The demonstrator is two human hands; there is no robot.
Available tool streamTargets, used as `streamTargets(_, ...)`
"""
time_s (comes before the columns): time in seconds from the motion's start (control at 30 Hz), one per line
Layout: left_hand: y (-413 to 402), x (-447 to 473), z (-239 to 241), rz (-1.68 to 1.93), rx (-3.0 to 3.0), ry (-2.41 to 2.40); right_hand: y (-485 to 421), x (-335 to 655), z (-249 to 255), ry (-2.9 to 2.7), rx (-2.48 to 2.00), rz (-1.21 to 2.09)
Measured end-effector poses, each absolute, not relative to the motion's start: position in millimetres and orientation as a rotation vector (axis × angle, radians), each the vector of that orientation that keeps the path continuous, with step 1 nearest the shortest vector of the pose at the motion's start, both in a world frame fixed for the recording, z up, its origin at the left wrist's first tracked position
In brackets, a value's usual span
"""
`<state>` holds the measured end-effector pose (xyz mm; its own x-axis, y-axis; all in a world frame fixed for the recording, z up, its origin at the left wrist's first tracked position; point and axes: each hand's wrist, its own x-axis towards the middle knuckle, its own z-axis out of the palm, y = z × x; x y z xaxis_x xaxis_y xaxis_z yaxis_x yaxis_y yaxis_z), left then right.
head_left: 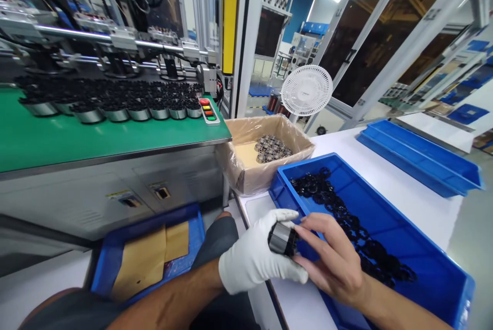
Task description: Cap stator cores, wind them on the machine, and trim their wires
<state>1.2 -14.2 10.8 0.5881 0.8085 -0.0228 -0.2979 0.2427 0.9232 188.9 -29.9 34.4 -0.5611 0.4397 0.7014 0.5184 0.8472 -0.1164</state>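
Both hands meet low in view: the gloved left hand has its grip clamped on a small metal cylinder, the bare right hand pinching its end, over the near blue tray of black rings. No writing is legible. White tabletop; green conveyor, boxed parts, fan behind.

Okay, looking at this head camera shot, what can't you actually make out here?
Head view only:
- Small metal cylinder: mostly covered by the gloved left hand and the bare right hand.
- Black rings in the blue tray: too small and tangled to count.
- Parts in the lined cardboard box: too small to identify.
- Brown sheet in the lower blue bin: partly hidden by the left forearm.
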Motion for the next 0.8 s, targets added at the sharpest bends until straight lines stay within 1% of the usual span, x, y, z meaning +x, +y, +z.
streamTargets(0.23, -12, 0, 4, 0.767, 1.102, 0.573, -28, 195, 33, -2.354, -0.639, -0.366)
streamTargets(0.4, -14, 1, 4, 0.747, 1.243, 0.560, -30, 192, 30, -2.380, -0.649, -0.375)
streamTargets(0.5, -14, -3, 0, 0.800, 1.348, 0.611, -28, 187, 28, -2.371, -0.659, -0.366)
streamTargets(0.63, -4, -9, -7, 0.771, 1.432, 0.661, -23, 184, 29, -2.338, -0.727, -0.348)
streamTargets(0.8, 20, 17, -28, 1.080, 1.751, 1.072, -23, 204, 23, -2.288, -0.759, -0.475)
